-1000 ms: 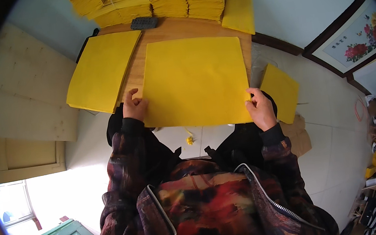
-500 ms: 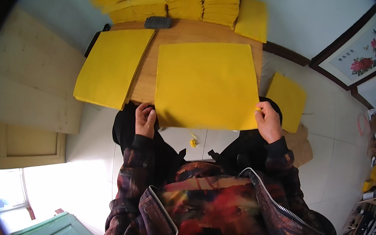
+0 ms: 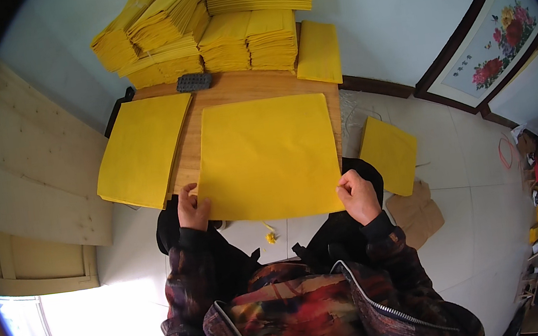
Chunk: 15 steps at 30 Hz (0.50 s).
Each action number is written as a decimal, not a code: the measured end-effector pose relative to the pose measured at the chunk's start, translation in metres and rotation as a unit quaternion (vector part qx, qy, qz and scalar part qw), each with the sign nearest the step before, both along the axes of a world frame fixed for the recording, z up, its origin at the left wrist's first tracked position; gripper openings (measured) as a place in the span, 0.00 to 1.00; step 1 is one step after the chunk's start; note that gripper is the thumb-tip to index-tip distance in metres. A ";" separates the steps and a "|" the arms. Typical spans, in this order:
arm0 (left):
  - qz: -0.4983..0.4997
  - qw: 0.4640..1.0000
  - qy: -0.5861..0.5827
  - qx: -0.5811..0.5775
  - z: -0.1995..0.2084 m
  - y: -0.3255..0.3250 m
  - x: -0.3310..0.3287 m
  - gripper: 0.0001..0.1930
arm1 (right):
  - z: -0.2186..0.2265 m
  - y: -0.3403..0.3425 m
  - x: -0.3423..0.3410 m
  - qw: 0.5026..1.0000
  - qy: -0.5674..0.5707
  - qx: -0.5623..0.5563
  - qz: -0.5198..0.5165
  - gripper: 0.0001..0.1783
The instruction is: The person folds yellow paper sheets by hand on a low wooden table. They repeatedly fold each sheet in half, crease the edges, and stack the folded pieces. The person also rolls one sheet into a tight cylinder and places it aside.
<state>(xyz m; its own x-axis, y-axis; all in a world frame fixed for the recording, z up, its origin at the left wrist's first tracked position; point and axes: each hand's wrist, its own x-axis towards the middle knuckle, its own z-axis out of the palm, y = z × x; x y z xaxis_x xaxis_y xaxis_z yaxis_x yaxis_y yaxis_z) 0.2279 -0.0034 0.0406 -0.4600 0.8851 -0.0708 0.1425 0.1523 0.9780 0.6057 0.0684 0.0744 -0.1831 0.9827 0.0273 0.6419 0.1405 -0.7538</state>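
Observation:
A thin, nearly square yellow sheet (image 3: 268, 158) lies in front of me, its near edge hanging past the table's front above my lap. Whether it is cloth or paper I cannot tell. My right hand (image 3: 359, 198) has its fingers curled and pinches the sheet's near right corner. At the near left corner is my left hand (image 3: 192, 209), thumb against the sheet's side edge and forefinger apart from it. A flat pile of similar yellow sheets (image 3: 142, 150) rests on the table's left side, just beyond my left hand.
Several tall stacks of yellow sheets (image 3: 224, 46) line the back of the wooden table (image 3: 223, 94), with a dark grey block (image 3: 194, 82) before them. To the right, another yellow pile (image 3: 388, 156) sits low beside flattened brown cardboard (image 3: 416, 214). A yellow tuft (image 3: 271, 237) lies on the floor.
The view has tilted up, showing more of the back stacks. The sheet's near right corner now lies flatter, and my left forefinger has lifted away from the thumb.

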 end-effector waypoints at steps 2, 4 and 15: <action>0.002 0.997 0.076 -0.036 0.004 0.012 -0.006 0.19 | 0.001 -0.002 -0.002 1.000 0.011 0.011 0.010 0.08; 0.012 0.991 0.128 -0.020 0.002 0.022 -0.008 0.17 | 0.000 -0.003 -0.004 0.999 0.013 0.038 0.017 0.06; -0.077 0.831 0.551 0.018 0.023 -0.022 0.039 0.37 | 0.022 -0.017 -0.019 0.978 -0.043 0.196 0.062 0.11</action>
<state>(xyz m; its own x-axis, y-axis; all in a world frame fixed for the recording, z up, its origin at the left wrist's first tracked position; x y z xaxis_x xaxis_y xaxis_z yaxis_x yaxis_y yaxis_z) 0.2673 -0.0249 0.0638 -0.1095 0.9322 0.3450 0.9693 0.0233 0.2447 0.5868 0.0517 0.0966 -0.3180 0.8702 0.3763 0.6603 0.4881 -0.5707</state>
